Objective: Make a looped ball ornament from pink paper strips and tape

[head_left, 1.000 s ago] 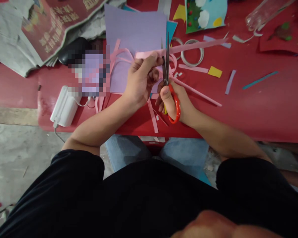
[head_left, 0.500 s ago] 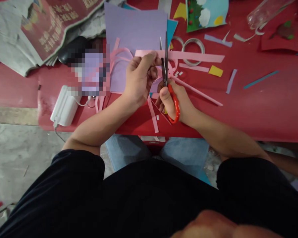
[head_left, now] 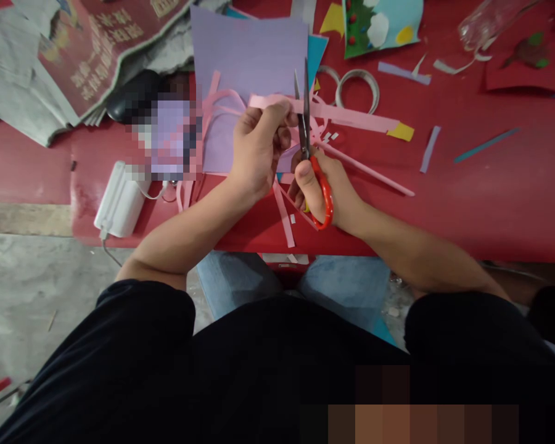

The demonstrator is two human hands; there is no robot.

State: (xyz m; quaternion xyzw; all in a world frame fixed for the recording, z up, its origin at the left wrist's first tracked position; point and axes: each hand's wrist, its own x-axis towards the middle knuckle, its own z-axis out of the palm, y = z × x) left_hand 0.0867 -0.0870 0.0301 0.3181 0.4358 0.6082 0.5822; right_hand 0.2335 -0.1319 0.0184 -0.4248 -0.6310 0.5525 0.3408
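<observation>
My left hand (head_left: pixel 260 145) pinches a pink paper strip (head_left: pixel 346 116) near its left end, and the strip stretches away to the right. In my right hand (head_left: pixel 330 185) are scissors with red handles (head_left: pixel 325 196); their blades point away from me, slightly apart, right at the strip. Beneath my hands lie purple paper sheets (head_left: pixel 252 52) and tangled pink strips (head_left: pixel 206 132). The far end of the held strip hangs over a yellow paper piece (head_left: pixel 402 131).
Tape rolls (head_left: pixel 375 92) sit beyond the strip on the red table (head_left: pixel 490 203). A white power bank (head_left: pixel 121 200), a black object (head_left: pixel 132 98) and newspapers (head_left: pixel 9 68) lie left. Farther back are a painted card (head_left: pixel 383 28) and a clear bottle (head_left: pixel 478 24).
The right part of the pink strip has dropped toward me, its end now at the yellow piece. The scissors and both hands have barely moved.
</observation>
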